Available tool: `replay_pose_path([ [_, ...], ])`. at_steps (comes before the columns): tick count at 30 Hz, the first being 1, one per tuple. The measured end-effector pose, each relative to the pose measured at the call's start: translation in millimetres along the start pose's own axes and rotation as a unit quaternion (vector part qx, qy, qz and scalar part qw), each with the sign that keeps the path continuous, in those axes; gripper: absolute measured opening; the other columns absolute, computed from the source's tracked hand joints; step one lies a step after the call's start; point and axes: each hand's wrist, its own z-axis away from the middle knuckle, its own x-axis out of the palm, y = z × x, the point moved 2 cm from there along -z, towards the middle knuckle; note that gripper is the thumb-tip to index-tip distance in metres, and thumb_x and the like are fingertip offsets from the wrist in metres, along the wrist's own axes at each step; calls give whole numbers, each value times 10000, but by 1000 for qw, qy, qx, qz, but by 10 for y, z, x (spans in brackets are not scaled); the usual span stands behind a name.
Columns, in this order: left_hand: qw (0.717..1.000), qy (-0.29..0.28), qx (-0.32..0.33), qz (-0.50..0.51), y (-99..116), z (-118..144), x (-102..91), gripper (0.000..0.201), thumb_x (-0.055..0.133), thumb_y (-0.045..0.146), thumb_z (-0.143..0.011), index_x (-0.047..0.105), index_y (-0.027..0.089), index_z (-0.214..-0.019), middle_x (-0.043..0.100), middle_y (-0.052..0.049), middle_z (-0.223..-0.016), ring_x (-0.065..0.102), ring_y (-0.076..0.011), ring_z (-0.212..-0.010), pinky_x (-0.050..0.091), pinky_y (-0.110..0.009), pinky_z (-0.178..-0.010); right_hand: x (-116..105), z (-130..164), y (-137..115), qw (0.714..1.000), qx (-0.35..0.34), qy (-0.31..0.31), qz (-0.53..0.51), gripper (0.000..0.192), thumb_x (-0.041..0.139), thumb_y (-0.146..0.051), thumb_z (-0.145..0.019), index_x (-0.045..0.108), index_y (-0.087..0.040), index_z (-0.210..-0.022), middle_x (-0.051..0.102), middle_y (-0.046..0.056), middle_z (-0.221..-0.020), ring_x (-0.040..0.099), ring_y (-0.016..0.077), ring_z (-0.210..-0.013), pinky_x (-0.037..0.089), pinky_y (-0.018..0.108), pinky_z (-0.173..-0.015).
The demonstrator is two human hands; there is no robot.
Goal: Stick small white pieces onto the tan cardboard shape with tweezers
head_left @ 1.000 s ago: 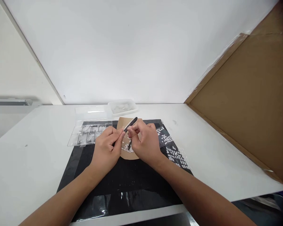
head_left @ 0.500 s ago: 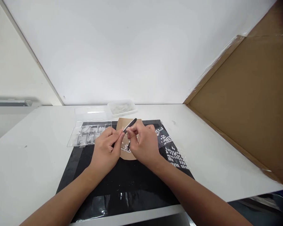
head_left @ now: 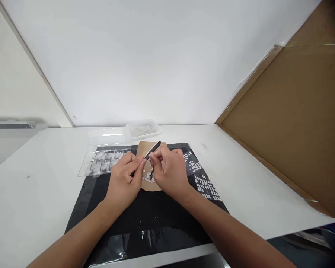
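My left hand (head_left: 126, 173) is closed around a slim black stick with a pale edge (head_left: 155, 146). The stick slants up to the right, its far end sticking out past my fingers. My right hand (head_left: 169, 169) is pinched close against the stick's middle. Below its fingers a thin dark pointed tool (head_left: 152, 173) shows, apparently held in that hand, though its upper part is hidden. Whatever lies between the right fingertips is too small to make out. Under both hands lies a brown paper piece (head_left: 150, 187) with many small white bits (head_left: 147, 178) on it.
A black mat (head_left: 145, 212) covers the table's middle. On its right lie dark sheets with small white rectangles (head_left: 206, 186). At left stands an open clear compartment case (head_left: 85, 169) with whitish pieces. Behind is a translucent tray (head_left: 157, 134). A cardboard panel (head_left: 290, 130) rises at right.
The camera view has shifted slightly. Both hands keep nearly the same hold on the black stick, and my right fingers stay against it.
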Motion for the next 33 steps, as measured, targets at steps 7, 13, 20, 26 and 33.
replay_pose_path([
  [7,1000,0,1,-13,-14,-2,-4,447,529,231,-996,572,179,-554,493,-5,-656,486,-119,-614,431,-269,-626,16,-7,8,1000,-1,1,-5,181,524,-203,-976,504,-226,-798,703,-33,-722,607,157,-612,323,368,-782],
  [13,1000,1,-3,-11,-27,-1,-1,449,533,225,-994,569,180,-548,495,-5,-659,491,-121,-621,429,-271,-625,19,4,3,1000,-10,17,13,172,515,-195,-976,497,-223,-807,700,-28,-717,610,157,-610,316,368,-793],
  [20,1000,10,1,-6,-46,-11,-1,448,538,232,-995,572,177,-552,491,0,-641,496,-118,-618,430,-263,-629,43,6,45,999,-11,39,25,172,525,-204,-981,500,-220,-811,699,-28,-719,615,161,-624,316,368,-805],
  [26,1000,6,-1,-10,-56,-4,13,441,539,235,-997,592,176,-564,502,-1,-641,496,-115,-615,415,-257,-615,47,13,68,999,-6,40,23,179,520,-212,-988,508,-218,-810,693,-30,-699,602,155,-601,318,368,-810],
  [33,1000,14,6,-5,-68,-4,29,462,545,239,-994,573,171,-538,486,3,-637,488,-110,-604,412,-254,-610,62,16,68,999,7,28,15,182,519,-209,-990,507,-217,-809,710,-27,-725,616,153,-620,317,364,-802],
])
